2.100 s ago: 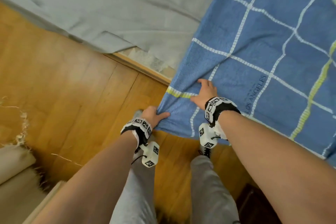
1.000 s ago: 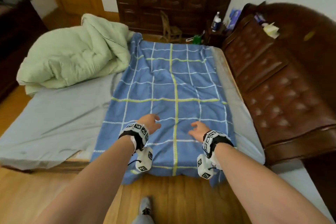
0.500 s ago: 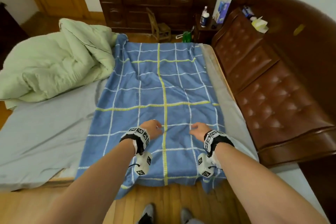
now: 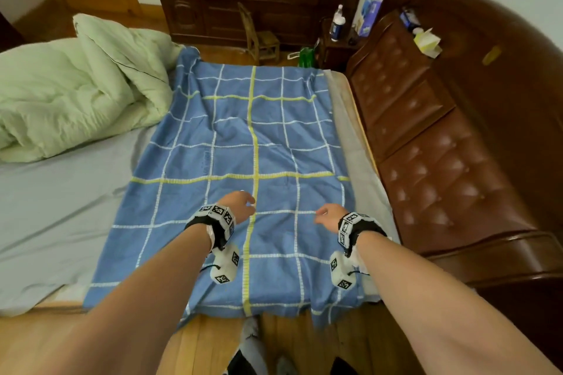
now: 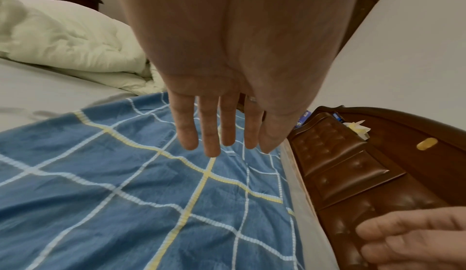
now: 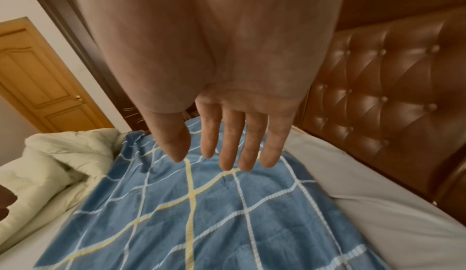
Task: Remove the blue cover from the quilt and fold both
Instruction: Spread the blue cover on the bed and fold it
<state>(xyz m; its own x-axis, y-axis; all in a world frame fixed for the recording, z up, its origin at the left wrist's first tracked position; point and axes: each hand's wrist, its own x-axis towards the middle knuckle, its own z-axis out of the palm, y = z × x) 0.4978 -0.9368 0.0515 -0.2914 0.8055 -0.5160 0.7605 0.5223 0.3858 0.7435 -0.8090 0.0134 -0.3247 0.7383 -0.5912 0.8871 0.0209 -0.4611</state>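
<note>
While the blue cover (image 4: 243, 161) lies spread flat along the bed's (image 4: 54, 198) right side, its long axis runs from the near edge, where its hem hangs over, toward the far edge. The pale green quilt (image 4: 76, 85) sits bunched at the bed's far left corner, its edge touching the cover. The left hand (image 4: 237, 202) and right hand (image 4: 330, 215) hover above the cover's near half, fingers straight and loosely spread, holding nothing
</note>
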